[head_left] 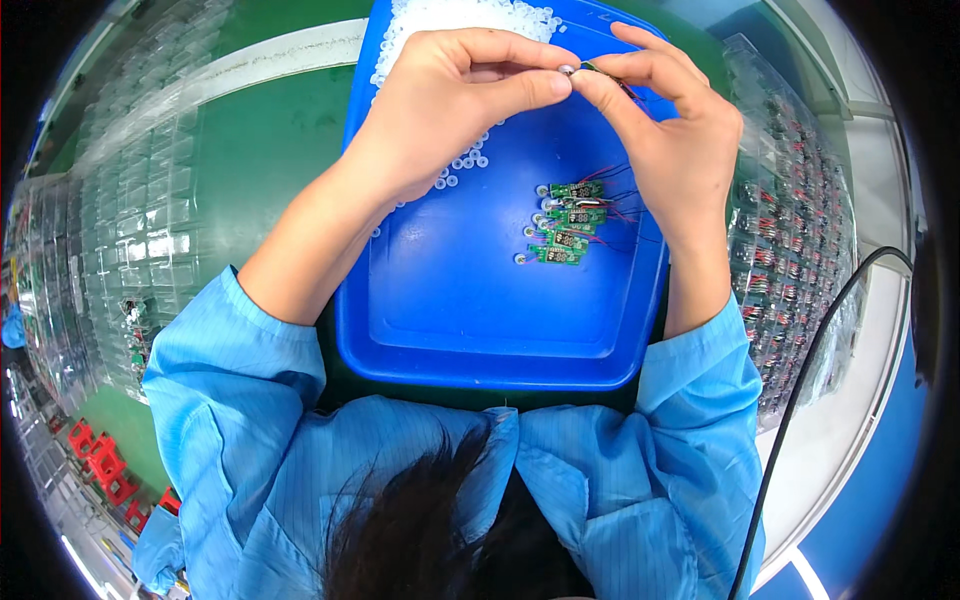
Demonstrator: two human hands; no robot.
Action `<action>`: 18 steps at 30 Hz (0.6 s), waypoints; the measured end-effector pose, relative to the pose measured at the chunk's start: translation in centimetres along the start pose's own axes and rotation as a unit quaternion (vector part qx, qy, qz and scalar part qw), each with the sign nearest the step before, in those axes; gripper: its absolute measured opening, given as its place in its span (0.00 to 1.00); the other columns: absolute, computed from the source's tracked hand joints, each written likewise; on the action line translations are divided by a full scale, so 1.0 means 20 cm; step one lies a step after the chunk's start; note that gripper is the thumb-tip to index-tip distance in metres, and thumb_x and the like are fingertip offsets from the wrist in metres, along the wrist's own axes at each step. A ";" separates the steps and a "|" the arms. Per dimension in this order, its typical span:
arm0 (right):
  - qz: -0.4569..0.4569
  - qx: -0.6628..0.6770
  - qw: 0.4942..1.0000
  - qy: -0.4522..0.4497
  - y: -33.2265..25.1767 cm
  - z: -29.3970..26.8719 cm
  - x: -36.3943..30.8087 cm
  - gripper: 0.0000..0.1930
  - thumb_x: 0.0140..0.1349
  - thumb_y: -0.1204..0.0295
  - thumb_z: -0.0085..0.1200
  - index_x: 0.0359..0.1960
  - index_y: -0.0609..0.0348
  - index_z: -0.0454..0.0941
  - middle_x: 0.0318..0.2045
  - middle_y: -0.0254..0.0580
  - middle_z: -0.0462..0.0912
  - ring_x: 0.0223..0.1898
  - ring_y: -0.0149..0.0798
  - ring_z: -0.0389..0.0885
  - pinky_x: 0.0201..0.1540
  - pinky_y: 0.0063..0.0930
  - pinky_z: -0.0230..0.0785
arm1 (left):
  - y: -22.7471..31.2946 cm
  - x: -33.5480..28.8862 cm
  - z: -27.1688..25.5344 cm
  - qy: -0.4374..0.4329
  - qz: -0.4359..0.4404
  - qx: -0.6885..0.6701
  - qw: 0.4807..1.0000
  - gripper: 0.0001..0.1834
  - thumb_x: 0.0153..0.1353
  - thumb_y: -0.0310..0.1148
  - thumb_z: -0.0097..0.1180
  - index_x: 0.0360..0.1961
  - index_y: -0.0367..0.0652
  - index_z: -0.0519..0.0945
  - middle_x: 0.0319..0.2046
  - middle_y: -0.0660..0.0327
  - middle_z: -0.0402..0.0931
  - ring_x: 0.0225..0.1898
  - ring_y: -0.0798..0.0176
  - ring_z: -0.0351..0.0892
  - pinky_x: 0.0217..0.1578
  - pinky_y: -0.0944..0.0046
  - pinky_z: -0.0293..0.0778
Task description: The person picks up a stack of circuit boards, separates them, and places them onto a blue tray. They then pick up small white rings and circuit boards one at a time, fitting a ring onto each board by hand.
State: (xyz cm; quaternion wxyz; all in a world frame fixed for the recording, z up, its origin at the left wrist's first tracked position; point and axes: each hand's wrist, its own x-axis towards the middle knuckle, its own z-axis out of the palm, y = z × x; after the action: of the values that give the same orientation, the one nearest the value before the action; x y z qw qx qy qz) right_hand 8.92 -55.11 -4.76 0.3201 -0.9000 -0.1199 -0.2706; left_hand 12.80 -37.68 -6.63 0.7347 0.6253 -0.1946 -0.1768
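Note:
Over the far part of the blue tray (480,372) my two hands meet fingertip to fingertip. My left hand (465,95) pinches a small round silvery part (567,70) between thumb and forefinger. Closed on a small wired circuit board (598,70) is my right hand (665,115); its fingers cover most of the board, and thin wires trail behind. Below the right hand, several green circuit boards (562,254) lie in a loose column in the tray, each with a round white-rimmed piece at its left end and thin red and dark wires to the right.
White translucent rings (470,20) are heaped at the tray's far end, some scattered beneath my left wrist. Stacked clear plastic trays (140,220) stand on the left. More clear trays (790,250) with wired parts lie on the right, beside a black cable (815,370).

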 end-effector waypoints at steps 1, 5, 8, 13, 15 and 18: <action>-0.005 0.017 1.000 -0.007 0.01 0.00 0.01 0.05 0.47 0.75 0.65 0.26 0.60 0.82 0.28 0.37 0.83 0.46 0.37 0.77 0.47 0.29 0.68 | 0.01 0.00 -0.01 -0.014 -0.016 -0.025 0.999 0.11 0.54 0.24 0.59 0.40 0.36 0.80 0.37 0.58 0.79 0.39 0.68 0.77 0.45 0.69 0.72; 0.006 0.071 0.997 -0.034 0.04 0.00 0.01 0.05 0.48 0.76 0.64 0.26 0.60 0.81 0.28 0.35 0.82 0.41 0.35 0.77 0.47 0.27 0.67 | 0.02 0.00 -0.02 -0.031 -0.062 -0.084 0.994 0.11 0.56 0.26 0.58 0.41 0.36 0.80 0.36 0.60 0.79 0.38 0.69 0.77 0.44 0.70 0.71; 0.153 0.276 0.940 -0.133 0.02 -0.04 0.03 0.04 0.49 0.77 0.62 0.27 0.60 0.80 0.29 0.32 0.81 0.37 0.31 0.76 0.46 0.26 0.66 | 0.02 0.00 -0.03 -0.055 -0.093 -0.127 0.986 0.11 0.57 0.31 0.58 0.39 0.35 0.80 0.33 0.62 0.79 0.37 0.71 0.75 0.40 0.71 0.70; 0.116 0.185 0.961 -0.171 -0.03 -0.08 0.06 0.04 0.51 0.76 0.61 0.28 0.61 0.79 0.29 0.31 0.79 0.34 0.26 0.74 0.41 0.20 0.65 | 0.04 0.01 -0.02 -0.104 -0.077 -0.044 0.991 0.11 0.60 0.31 0.54 0.42 0.37 0.75 0.36 0.65 0.76 0.41 0.72 0.74 0.44 0.73 0.68; 0.058 0.113 0.977 -0.170 -0.04 -0.09 0.06 0.04 0.51 0.75 0.61 0.27 0.62 0.79 0.29 0.30 0.79 0.33 0.25 0.73 0.40 0.18 0.64 | 0.01 -0.01 0.01 -0.068 -0.036 0.019 0.997 0.11 0.59 0.31 0.54 0.42 0.37 0.76 0.36 0.64 0.76 0.41 0.72 0.74 0.44 0.73 0.68; 0.000 0.036 0.992 -0.123 -0.02 -0.09 0.05 0.05 0.51 0.74 0.61 0.28 0.62 0.79 0.27 0.29 0.79 0.31 0.23 0.72 0.36 0.16 0.63 | 0.02 0.00 0.00 -0.033 -0.019 0.038 0.999 0.11 0.59 0.29 0.55 0.42 0.36 0.77 0.35 0.62 0.78 0.40 0.70 0.75 0.44 0.72 0.69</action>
State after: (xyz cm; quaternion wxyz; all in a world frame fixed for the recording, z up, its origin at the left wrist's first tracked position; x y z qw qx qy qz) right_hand 8.96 -55.93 -2.81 0.3353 -0.9143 -0.1680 -0.1529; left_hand 12.86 -37.65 -6.22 0.7001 0.6504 -0.2133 -0.2034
